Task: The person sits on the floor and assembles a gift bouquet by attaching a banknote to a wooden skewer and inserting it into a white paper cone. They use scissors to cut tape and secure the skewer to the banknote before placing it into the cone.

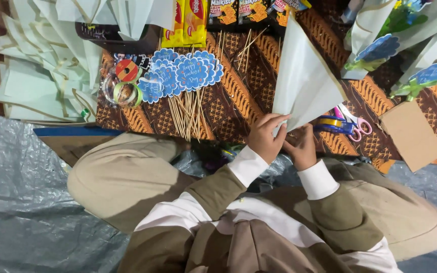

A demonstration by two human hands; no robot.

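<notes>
Paper cone (pixel 304 81) stands between both hands on patterned cloth (pixel 244 91). Tape dispenser (pixel 332 124) and scissors (pixel 357 126) lie just right of it; skewered tags (pixel 185 76) left; cardboard piece (pixel 413 134) far right.

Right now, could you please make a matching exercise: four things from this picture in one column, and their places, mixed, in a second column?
Things:
1. white paper cone
2. blue round tags on sticks
3. brown cardboard piece
4. tape rolls

Places:
A. far right, on the patterned cloth
B. held at its tip by the left hand and right hand
C. left edge of the cloth, beside the tags
D. middle left, sticks pointing toward the person

Pairs: 1-B, 2-D, 3-A, 4-C
</notes>
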